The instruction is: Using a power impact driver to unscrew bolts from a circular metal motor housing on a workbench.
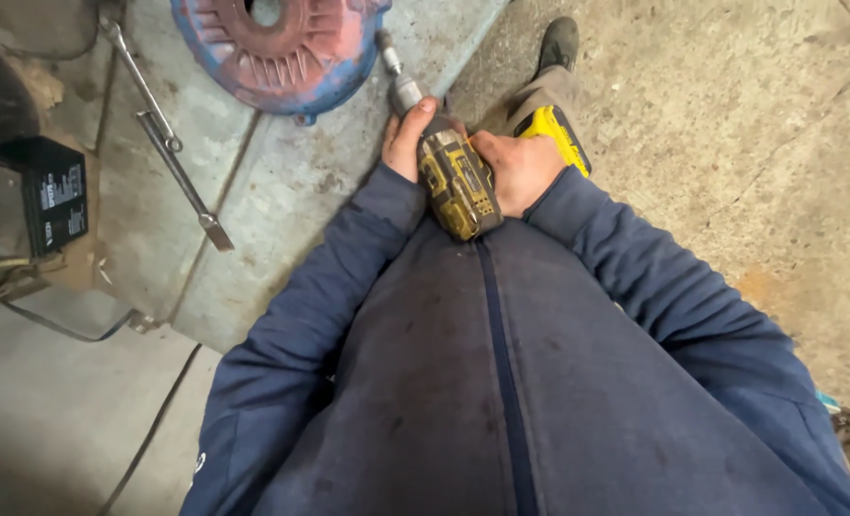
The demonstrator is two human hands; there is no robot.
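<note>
Concrete floor (731,143) beneath; both hands, left hand (404,143) and right hand (520,170), fingers clamped round yellow impact driver (458,186). Probably heavy, rigid; best held by body and handle. Red-blue housing (281,48) just beyond fingertips.

The right hand (520,167) is gripping the handle of a worn yellow and black power driver (458,182), while the left hand (406,139) is cupping its front part. The tool's socket (401,86) is pointing toward a red and blue metal housing (277,48). Two long wrenches (172,153) are lying on the concrete slab (291,191) beside a black box (47,196).
</note>
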